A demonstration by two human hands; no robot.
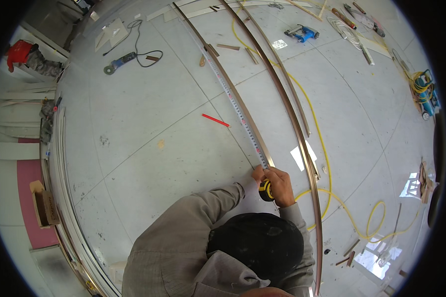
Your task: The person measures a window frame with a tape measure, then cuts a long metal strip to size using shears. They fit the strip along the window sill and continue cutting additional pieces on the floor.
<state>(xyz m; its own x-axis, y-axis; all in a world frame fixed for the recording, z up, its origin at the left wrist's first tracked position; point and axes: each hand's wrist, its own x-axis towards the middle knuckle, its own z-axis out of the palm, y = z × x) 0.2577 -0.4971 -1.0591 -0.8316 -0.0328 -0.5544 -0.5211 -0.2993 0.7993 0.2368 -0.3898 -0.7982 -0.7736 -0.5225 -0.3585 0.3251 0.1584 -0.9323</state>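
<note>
Tiles point(148, 138) of pale grey are crossed by thin dark joints; from the left, a person in red point(20, 53), an open cardboard box point(45, 205), a corded grinder point(120, 63), a red pencil point(215, 120), a blue tool point(308, 33) and a yellow hose point(309, 99) are seen. The tape measure point(266, 190) is cased in black and yellow, its pale blade point(251, 134) printed with dark and red marks and extended along a brown strip point(245, 109). By the strip's near end, the left hand point(257, 174) is partly hidden, its hold impossible to tell; the case is grasped by the right hand point(281, 188).
</note>
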